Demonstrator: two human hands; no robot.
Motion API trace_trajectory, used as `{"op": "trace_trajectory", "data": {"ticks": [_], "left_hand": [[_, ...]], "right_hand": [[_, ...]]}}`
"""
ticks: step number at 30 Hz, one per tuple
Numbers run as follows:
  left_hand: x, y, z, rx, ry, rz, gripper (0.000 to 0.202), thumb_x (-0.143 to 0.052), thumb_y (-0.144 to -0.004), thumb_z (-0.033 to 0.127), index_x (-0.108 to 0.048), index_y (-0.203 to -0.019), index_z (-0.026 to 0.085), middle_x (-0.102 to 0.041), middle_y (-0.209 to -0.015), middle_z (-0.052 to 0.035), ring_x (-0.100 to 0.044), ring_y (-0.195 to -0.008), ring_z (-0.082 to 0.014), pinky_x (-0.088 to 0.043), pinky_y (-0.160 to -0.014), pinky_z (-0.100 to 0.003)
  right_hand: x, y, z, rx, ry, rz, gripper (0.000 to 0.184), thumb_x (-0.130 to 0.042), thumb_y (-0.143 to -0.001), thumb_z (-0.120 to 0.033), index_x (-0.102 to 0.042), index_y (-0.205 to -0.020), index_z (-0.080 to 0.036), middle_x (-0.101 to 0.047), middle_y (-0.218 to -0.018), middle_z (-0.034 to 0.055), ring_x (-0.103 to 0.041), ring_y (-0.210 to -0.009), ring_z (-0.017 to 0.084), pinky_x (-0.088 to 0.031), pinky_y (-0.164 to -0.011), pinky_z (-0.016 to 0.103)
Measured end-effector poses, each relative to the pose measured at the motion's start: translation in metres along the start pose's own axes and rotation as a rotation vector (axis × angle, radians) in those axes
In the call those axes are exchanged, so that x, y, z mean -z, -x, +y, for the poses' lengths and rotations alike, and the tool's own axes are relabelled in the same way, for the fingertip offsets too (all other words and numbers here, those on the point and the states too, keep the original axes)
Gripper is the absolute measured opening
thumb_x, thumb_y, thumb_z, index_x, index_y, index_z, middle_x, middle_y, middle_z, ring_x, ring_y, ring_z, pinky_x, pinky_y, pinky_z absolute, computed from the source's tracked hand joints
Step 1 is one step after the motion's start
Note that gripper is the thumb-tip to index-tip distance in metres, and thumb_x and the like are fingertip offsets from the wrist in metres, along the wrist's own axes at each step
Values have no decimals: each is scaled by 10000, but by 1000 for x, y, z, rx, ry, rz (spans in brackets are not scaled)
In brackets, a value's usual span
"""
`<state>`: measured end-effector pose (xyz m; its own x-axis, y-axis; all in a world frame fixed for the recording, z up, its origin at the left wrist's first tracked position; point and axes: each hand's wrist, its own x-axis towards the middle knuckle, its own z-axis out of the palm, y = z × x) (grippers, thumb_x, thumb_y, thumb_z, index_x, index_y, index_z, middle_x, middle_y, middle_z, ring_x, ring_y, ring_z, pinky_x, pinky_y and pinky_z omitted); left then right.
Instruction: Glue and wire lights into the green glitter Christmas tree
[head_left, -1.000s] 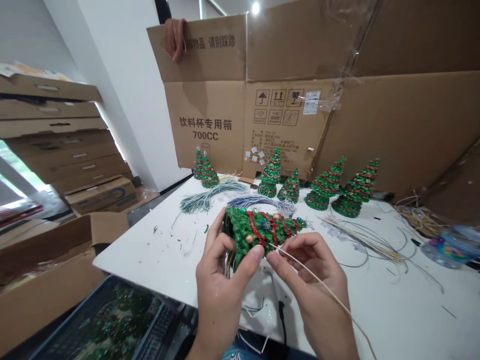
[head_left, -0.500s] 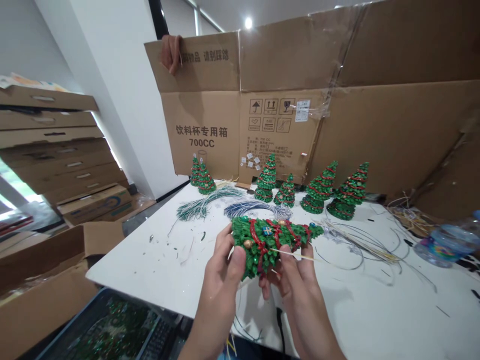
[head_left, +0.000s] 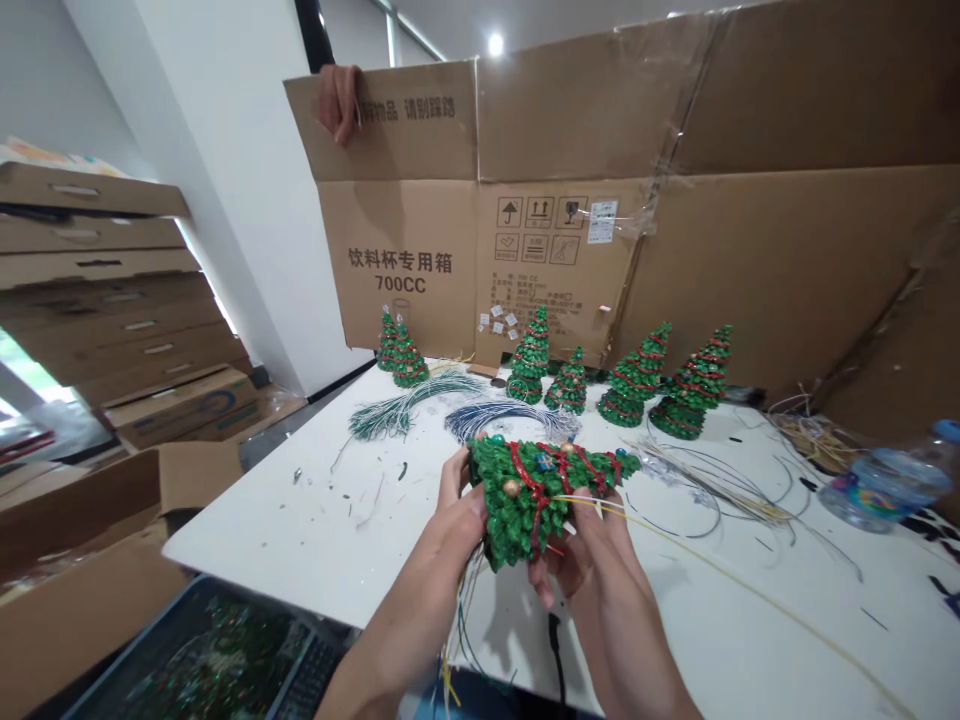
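A small green Christmas tree figurine (head_left: 517, 525) with red garlands and ball ornaments lies on its side above the table's front, tip to the right. My left hand (head_left: 457, 525) grips its wide base, thumb on the near side. My right hand (head_left: 596, 550) is closed around the narrower part, its thumb beside a thin yellow wire (head_left: 720, 568). That wire comes from the tree's side and runs down to the lower right. Whether my right fingers pinch it, I cannot tell. Several loose wires (head_left: 459, 630) hang below my left hand.
Several finished-looking trees (head_left: 529, 350) stand along the back of the white table (head_left: 300, 530). Green wires (head_left: 382, 420) and blue wires (head_left: 480, 420) lie before them. A plastic bottle (head_left: 877, 490) stands right. Another person's hand (head_left: 339, 105) holds the cardboard screen (head_left: 405, 215). A crate (head_left: 202, 650) sits lower left.
The tree has rolled slightly in my hands. The yellow wire now stretches far to the lower right, and more of the loose wires show beneath my left hand.
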<state>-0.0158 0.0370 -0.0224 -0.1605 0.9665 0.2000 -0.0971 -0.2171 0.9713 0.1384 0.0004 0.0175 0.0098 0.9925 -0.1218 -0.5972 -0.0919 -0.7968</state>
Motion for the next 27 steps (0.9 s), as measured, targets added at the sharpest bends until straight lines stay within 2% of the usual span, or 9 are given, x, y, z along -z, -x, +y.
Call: {"op": "trace_trajectory", "data": {"ticks": [5,6,8,11,13,17,20,25,27], "left_hand": [[4,21,43,50,-39,-213,642,-619,-1040,691,-655,-1539,290,-622,-1650,-113,-547,-1559,-422,-399,-1344,-588],[5,23,49,68,-41,-254,625,-591,-1063,673,-651,-1548,284,-638,-1629,-116,-561,-1544,-413,-418,-1330,-592],[6,23,56,46,-94,-282,555,-518,-1108,646,-714,-1485,290,-612,-1650,-102,-497,-1594,-393,-373,-1357,-595],[7,21,55,-31,-170,-289,463,-541,-1107,623,-850,-1241,307,-550,-1696,-65,-371,-1663,-375,-281,-1405,-575],[6,21,53,-67,-192,-305,429,-583,-1091,615,-880,-1122,307,-540,-1691,-65,-366,-1658,-373,-273,-1408,-569],[6,21,51,-81,-206,-293,408,-660,-1044,630,-894,-1042,296,-498,-1705,-82,-495,-1550,-395,-406,-1337,-582],[7,21,50,-66,-197,-281,412,-688,-1021,639,-896,-996,285,-446,-1740,-76,-545,-1493,-393,-502,-1262,-540],[8,20,46,-139,-220,-255,363,-744,-998,607,-892,-994,275,-514,-1690,-91,-618,-1400,-365,-503,-1249,-490],[5,20,44,-166,-223,-237,358,-740,-1005,595,-888,-955,272,-540,-1659,-91,-617,-1397,-364,-507,-1239,-484]], "right_hand": [[2,1,2,-21,-32,-3,806,-964,-810,-609,-509,-1421,-344,-687,-760,-73,-559,-553,140,-435,-513,228],[2,2,3,-32,-33,-5,799,-966,-806,-613,-513,-1405,-343,-679,-746,-78,-549,-545,137,-423,-514,226],[2,2,4,-50,-30,0,742,-963,-804,-622,-531,-1331,-329,-679,-742,-76,-540,-538,133,-404,-517,227],[2,4,5,-46,-24,5,654,-942,-829,-619,-545,-1252,-317,-678,-745,-69,-544,-544,138,-404,-521,239],[1,4,5,-37,-24,-6,640,-948,-826,-607,-551,-1235,-318,-675,-752,-69,-543,-545,138,-414,-522,244],[0,6,5,-44,-39,2,697,-977,-796,-581,-551,-1294,-346,-730,-858,-61,-557,-549,135,-419,-506,242],[-1,7,7,-46,-39,4,736,-968,-808,-589,-550,-1371,-364,-748,-919,-46,-550,-567,127,-416,-495,227],[1,6,8,-40,-20,9,670,-968,-796,-605,-572,-1262,-332,-675,-791,-67,-528,-543,128,-390,-476,221],[3,6,8,-39,-1,-1,699,-965,-793,-617,-574,-1299,-335,-681,-801,-62,-518,-540,131,-401,-488,233]]}}
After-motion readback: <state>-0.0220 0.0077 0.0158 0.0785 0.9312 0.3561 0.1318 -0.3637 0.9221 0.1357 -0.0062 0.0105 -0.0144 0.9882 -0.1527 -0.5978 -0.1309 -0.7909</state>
